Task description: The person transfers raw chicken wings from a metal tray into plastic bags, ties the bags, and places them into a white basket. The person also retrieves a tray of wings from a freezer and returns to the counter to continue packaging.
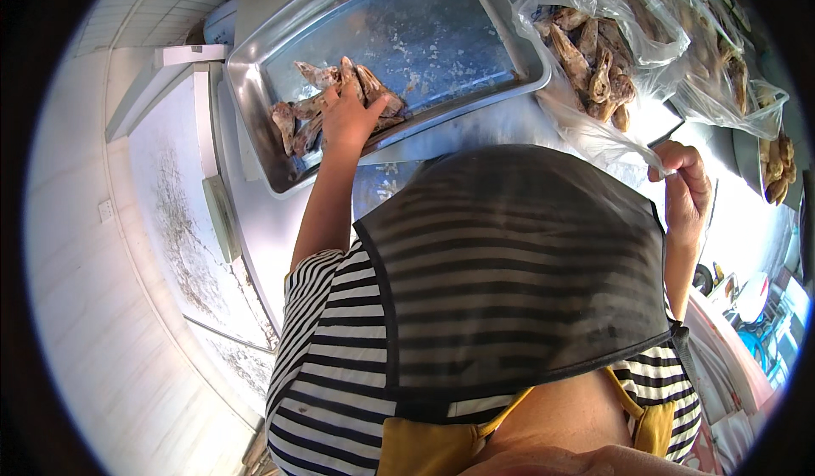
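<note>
My left hand (351, 118) rests with spread fingers on several brown poultry pieces (379, 91) at the near left end of a shallow stainless steel tray (395, 24). Whether its fingertips grip any piece is hidden by the hand. On the right, my right hand (684, 180) pinches the near edge of a clear plastic bag (576, 126) between thumb and fingers. Through the bag's mouth, more poultry pieces (589, 62) show in a heap.
Beyond that bag, a second clear bag (707, 49) also holds brown pieces. Farther right, paler pieces (778, 167) sit in a container. A white freezer-like cabinet (172, 209) with dark stains stands at left, near a tiled wall (83, 272). A dark mesh visor (522, 272) covers part of my view.
</note>
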`<state>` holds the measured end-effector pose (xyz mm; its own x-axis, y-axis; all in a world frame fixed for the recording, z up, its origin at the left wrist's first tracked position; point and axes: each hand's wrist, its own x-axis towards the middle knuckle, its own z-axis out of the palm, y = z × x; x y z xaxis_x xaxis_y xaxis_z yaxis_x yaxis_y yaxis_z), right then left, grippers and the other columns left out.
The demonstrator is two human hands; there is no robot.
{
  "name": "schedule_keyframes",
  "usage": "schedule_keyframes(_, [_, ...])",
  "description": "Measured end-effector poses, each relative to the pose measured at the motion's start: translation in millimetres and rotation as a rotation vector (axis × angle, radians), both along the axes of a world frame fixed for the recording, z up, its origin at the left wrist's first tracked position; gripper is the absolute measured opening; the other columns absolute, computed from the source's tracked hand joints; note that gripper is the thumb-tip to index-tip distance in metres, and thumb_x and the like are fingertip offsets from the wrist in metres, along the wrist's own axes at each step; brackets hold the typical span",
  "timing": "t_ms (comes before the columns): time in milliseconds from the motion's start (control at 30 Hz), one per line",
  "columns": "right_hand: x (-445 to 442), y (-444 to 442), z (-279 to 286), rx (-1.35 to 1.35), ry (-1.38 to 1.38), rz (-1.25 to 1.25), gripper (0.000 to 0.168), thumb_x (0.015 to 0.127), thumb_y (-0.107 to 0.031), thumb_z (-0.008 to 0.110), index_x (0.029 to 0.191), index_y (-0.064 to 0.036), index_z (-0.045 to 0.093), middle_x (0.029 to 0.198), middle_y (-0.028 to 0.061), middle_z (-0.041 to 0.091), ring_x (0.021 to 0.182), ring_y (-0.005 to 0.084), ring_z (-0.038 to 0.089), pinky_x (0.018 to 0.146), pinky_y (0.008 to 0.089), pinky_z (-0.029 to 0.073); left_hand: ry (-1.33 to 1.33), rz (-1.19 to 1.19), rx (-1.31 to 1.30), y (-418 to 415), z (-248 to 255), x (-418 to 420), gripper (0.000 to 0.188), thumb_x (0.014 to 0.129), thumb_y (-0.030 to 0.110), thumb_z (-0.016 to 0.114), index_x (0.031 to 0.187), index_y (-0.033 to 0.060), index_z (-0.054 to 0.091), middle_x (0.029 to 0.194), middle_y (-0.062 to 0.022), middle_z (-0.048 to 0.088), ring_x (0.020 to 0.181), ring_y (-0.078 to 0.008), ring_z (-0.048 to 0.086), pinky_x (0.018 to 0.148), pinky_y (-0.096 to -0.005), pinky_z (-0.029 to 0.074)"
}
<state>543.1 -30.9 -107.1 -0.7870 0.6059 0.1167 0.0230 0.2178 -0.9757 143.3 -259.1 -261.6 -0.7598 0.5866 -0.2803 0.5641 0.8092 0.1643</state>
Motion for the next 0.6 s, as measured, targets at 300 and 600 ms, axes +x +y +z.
schedule_keyframes(300, [-13,0,5,0.026,-0.043,0.020,0.011,0.085,0.001,0.043,0.091,0.000,0.051,0.088,0.0075,0.054,0.081,0.0138,0.052,0.076,0.0262,0.041,-0.112,-0.013,-0.104,59,-32,7,0.093,0.062,0.043,0.076,0.141,0.0278,0.030,0.125,-0.0183,0.043,0.115,-0.0376,0.043,0.090,-0.0451,0.043])
schedule_keyframes(600, [-17,-6,11,-0.044,-0.032,-0.003,0.009,0.087,0.000,0.048,0.094,0.000,0.054,0.088,0.0038,0.057,0.081,0.0111,0.056,0.075,0.0258,0.046,-0.769,0.022,0.533,62,-92,-10,0.066,0.072,0.021,0.065,0.135,0.0187,0.044,0.109,-0.0146,0.058,0.097,-0.0315,0.059,0.084,-0.0380,0.049])
